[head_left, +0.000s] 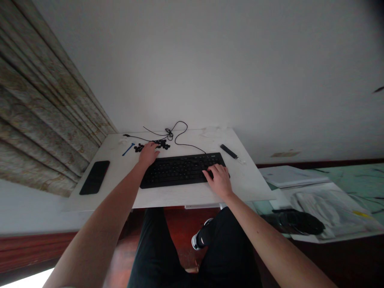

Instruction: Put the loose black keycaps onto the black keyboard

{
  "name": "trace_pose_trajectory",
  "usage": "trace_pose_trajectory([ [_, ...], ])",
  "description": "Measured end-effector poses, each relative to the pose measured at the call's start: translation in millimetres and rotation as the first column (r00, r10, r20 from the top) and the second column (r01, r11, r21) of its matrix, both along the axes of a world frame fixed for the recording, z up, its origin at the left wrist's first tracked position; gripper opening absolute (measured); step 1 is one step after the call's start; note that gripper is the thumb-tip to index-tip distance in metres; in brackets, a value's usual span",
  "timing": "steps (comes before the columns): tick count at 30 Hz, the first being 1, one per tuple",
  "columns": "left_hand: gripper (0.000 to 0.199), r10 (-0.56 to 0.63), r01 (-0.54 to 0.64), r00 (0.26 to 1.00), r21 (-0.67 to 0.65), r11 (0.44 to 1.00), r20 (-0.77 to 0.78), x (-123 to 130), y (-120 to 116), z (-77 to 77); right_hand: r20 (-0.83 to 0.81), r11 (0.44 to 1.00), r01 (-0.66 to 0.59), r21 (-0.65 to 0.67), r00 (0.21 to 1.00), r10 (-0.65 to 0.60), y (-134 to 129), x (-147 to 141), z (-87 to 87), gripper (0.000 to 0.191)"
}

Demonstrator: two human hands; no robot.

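A black computer keyboard (180, 171) lies on a white desk (246, 180), with a thin black cable (177, 130) looping from its far edge. My left hand (148, 154) sits at the keyboard's far left corner, fingertips touching a small heap of black pieces (159, 145), possibly keycaps. Nothing shows in its grip. My right hand (220, 180) rests with its fingers on the keys at the right end of the keyboard, also holding nothing visible. The palm hides the keys beneath it.
A black smartphone (95, 177) lies at the desk's near left, and a blue slim tool (128, 149) lies left of the heap. A black stick-like object (228, 151) sits beyond the keyboard's right end. A white wall borders the desk's far side, with a pleated curtain (45, 112) at left.
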State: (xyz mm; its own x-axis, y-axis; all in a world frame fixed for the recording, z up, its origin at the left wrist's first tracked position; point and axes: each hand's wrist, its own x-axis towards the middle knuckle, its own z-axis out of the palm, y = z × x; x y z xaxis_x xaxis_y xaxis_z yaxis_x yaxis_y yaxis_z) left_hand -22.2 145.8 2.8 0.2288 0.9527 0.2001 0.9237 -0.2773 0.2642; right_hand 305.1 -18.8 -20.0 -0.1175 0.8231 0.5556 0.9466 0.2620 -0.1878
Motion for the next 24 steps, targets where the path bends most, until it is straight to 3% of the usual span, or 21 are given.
trace_pose_trajectory([
  [3, 0.036, -0.119, 0.117, 0.991, -0.037, 0.992, -0.062, 30.3, 2.2, 2.1, -0.007, 1.000, -0.007, -0.009, 1.000, 0.007, 0.7, 0.8, -0.9, 0.028],
  [7, 0.032, -0.083, 0.072, 0.988, -0.082, 0.994, -0.132, 60.7, 3.4, 1.3, -0.016, 1.000, 0.000, -0.024, 1.000, 0.000, 1.5, 1.4, -1.2, 0.028],
  [10, 0.030, -0.037, 0.025, 0.988, -0.085, 0.996, -0.149, 70.1, 4.1, 0.4, -0.020, 0.999, 0.007, -0.036, 1.000, -0.008, 1.5, 0.7, -0.6, 0.027],
  [24, 0.039, 0.012, -0.022, 0.988, -0.068, 0.997, -0.154, 46.3, -3.4, 11.7, -0.061, 0.999, -0.012, -0.032, 0.998, 0.010, 1.1, 1.1, -0.9, 0.027],
])
